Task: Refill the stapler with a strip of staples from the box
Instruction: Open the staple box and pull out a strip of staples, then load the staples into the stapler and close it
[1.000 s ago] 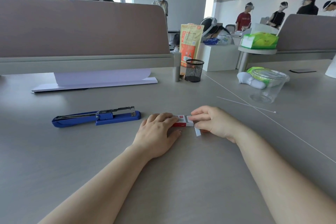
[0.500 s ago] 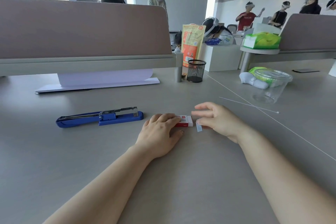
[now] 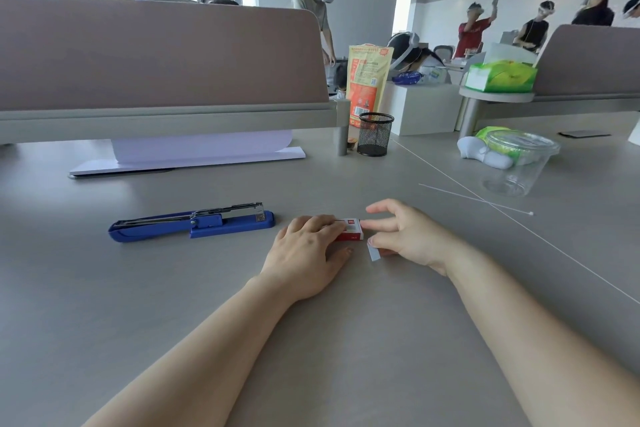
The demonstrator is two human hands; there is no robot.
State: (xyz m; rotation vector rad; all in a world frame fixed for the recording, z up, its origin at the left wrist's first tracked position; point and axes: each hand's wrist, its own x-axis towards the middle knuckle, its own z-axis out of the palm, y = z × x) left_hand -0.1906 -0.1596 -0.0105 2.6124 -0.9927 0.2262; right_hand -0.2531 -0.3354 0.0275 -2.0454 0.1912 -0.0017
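Now the right hand [image 3: 412, 236] has pulled away from the box [image 3: 351, 229], its fingers pinching a staple strip [image 3: 374, 252]; the left hand [image 3: 308, 250] holds the box down.

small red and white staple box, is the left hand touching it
Touching. The head view shows the left hand with its fingers lying over the left end of the small red and white staple box on the grey desk.

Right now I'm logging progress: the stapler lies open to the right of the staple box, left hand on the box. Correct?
Not quite. The head view shows the stapler lying open to the left of the staple box, not the right. The left hand does rest on the box.
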